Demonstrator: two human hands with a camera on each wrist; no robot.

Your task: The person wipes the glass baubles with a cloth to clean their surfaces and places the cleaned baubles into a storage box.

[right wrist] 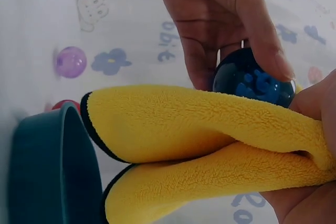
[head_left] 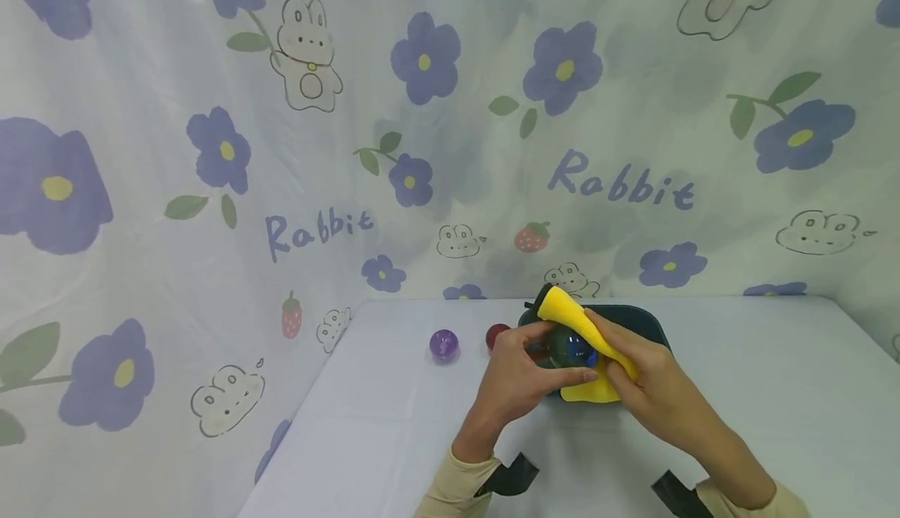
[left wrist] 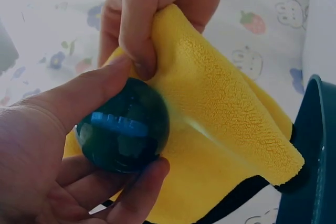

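Note:
My left hand [head_left: 516, 373] holds a dark teal glassy ball [left wrist: 123, 127] between thumb and fingers, and a bright blue shape shows in it. A yellow plush cloth [head_left: 598, 385] with black edging is gripped by my right hand [head_left: 661, 385]. In the left wrist view the cloth lies behind and beside the ball, with the right fingers close to the ball's top. From the right wrist view, the folded cloth [right wrist: 184, 124] hangs out toward a teal tub, and the ball [right wrist: 252, 80] sits just beyond it in the left fingers.
The dark teal tub [head_left: 643, 316] stands behind the hands on the white table [head_left: 366, 424]. A purple ball [head_left: 444, 345] lies to the left, and a red ball [head_left: 496, 335] is partly hidden by the left hand. A curtain [head_left: 478, 151] printed with flowers and rabbits hangs behind.

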